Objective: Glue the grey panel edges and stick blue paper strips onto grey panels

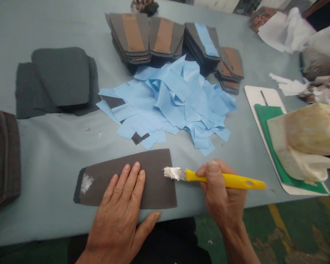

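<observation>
Yellow plastic showed in the right hand (222,190), where the brush (237,181) was grasped by its handle between thumb and fingers. White stuff coated its metal collar and bristles, whose tips reached over the right edge of the brown panel (159,179); whether they touched it could not be told. The left hand (121,212) was released, palm down and fingers spread a little, resting on the panel's middle and hiding part of it. That panel lay near the table's front edge, with a white smear (86,183) beside the dark band (79,187) at its narrow left end.

Just beyond it, a loose heap of blue strips (175,95) took up the middle of the table (46,143), a few dark scraps (137,138) among them. The heap stood between the panel and several stacks (132,33) of striped pieces, partly covering their near side. To the left lay overlapping dark pieces (63,77), and nearer, a brown bundle (4,157) cut by the view's edge. On the right, a stained container (304,128) covered much of a green sheet (269,113) on a white board (276,96). Crumpled plastic (285,31) lay beyond.
</observation>
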Demonstrator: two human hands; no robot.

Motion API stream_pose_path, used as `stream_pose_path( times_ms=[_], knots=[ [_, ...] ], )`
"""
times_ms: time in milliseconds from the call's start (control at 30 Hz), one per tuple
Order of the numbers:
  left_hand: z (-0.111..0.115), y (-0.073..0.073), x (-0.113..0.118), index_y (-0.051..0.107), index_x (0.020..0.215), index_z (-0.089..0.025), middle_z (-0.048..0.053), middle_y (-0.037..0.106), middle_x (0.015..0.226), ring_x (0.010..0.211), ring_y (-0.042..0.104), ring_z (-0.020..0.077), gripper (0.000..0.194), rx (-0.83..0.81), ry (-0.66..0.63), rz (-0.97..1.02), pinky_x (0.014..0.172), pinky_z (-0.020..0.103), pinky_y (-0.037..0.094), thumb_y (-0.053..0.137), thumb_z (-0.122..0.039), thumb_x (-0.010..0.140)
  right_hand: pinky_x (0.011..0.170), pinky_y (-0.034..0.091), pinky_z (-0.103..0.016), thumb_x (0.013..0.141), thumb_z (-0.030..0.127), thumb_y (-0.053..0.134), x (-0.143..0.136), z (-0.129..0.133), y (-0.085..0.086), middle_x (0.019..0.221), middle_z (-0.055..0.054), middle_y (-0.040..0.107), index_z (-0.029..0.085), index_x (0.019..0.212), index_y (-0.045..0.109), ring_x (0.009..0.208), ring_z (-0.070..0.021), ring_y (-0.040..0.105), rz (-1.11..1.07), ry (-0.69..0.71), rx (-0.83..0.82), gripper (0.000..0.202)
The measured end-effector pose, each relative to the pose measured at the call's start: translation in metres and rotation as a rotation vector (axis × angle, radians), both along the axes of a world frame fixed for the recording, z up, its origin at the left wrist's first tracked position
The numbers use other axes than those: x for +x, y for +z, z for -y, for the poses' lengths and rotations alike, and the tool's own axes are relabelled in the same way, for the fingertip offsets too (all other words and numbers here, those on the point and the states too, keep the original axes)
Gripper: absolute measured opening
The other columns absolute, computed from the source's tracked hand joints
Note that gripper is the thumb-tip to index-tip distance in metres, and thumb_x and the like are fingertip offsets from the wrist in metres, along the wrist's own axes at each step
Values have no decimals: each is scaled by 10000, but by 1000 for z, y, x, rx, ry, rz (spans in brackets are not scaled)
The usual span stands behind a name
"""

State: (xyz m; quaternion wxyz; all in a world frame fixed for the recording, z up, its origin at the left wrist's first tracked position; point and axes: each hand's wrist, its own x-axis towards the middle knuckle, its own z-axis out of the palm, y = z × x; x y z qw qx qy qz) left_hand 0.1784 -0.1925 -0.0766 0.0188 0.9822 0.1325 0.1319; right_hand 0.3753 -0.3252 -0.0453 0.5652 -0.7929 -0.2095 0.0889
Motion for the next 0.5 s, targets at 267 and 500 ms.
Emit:
stream_pose_path(
  times_ms=[267, 500],
  knots=[
    [0, -1, 0, 452, 1550, 38, 269, 456, 1648, 1526, 438, 411, 752, 26, -2, 21, 1292, 491, 220, 432, -528, 1054, 443, 350, -238, 1060, 529, 567, -2, 5, -7, 584, 22, 545, 196, 739, 652, 484, -115, 471, 23, 43, -10, 470],
    [0, -1, -1, 425, 1581, -2, 239, 475, 1648, 1545, 437, 383, 783, 34, 9, 19, 1295, 486, 247, 424, -583, 1056, 467, 362, -248, 1068, 485, 567, -7, 1, 0, 527, 41, 514, 203, 738, 656, 461, -114, 480, 145, 49, -92, 443]
  ],
)
